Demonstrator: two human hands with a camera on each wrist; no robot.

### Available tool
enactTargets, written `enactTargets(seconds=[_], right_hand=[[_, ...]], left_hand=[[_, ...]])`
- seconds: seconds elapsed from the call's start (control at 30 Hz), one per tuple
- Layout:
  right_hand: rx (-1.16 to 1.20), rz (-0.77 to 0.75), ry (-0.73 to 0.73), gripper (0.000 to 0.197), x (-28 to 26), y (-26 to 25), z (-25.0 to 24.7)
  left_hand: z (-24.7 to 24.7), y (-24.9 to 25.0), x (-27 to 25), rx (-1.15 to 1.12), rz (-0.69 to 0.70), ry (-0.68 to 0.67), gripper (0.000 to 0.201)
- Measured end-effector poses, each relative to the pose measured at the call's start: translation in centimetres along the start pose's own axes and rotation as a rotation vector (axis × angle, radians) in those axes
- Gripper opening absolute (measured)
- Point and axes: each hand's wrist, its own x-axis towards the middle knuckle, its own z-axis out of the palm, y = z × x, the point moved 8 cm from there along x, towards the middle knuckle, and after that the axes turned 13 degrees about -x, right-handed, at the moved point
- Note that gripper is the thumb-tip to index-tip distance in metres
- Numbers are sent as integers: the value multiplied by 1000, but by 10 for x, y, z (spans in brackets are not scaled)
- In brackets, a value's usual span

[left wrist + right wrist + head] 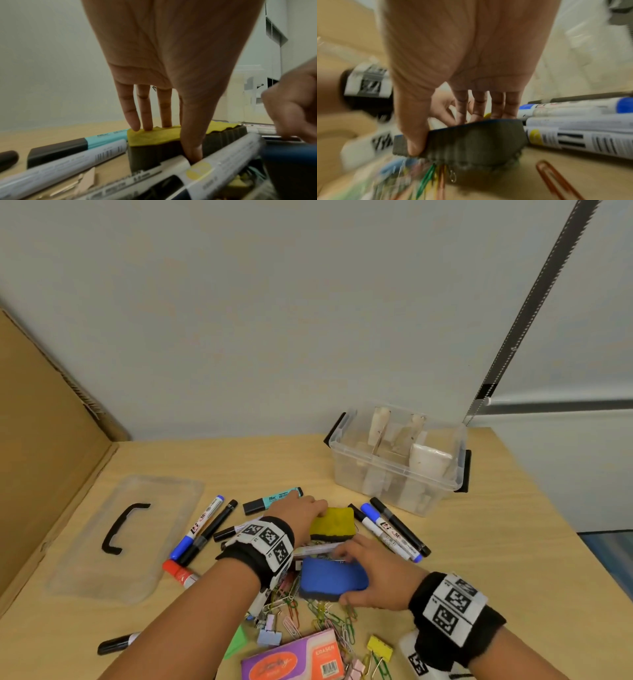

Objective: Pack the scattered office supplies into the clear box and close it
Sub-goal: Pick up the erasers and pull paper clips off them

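Note:
My left hand [308, 510] grips a yellow sponge eraser [334, 522] in the middle of the table, fingers over its far edge. The left wrist view shows the left hand [169, 142] with its thumb pressed on the yellow eraser's [154, 136] dark near side. My right hand [370, 573] holds a blue sponge eraser [330, 577] between thumb and fingers. In the right wrist view the right hand [447, 134] has the blue eraser [479, 142] slightly off the table. The clear box [394, 474] stands open at the back right. Its lid [126, 535] lies flat at the left.
Markers [394, 529] lie on both sides of the erasers, with a teal highlighter [272, 500] behind my left hand. Coloured paper clips [325, 618], binder clips and a purple eraser pack [294, 659] lie near me. Cardboard [44, 440] walls the left side. White items sit in the box.

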Motion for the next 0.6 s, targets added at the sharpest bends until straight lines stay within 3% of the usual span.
enactTargets(seconds=[0.17,0.3,0.37,0.43,0.6], right_hand=[[313,139,57,50,-18,23,-39],[691,152,145,34,-20,36,-55],[862,173,169,40,-17,43,-54],[1023,208,178,59,-12,49,-48],[1319,294,161,88,-8,50,-32]], left_hand=[[0,-2,-3,-21,17,32,44],[0,-19,-16,-285,-51,20,55],[-6,-27,-29,-456,-70,38,57],[-14,-32,-41,-610,-63,83,57],[-20,-52,-65,-1095,-86,154,43]])
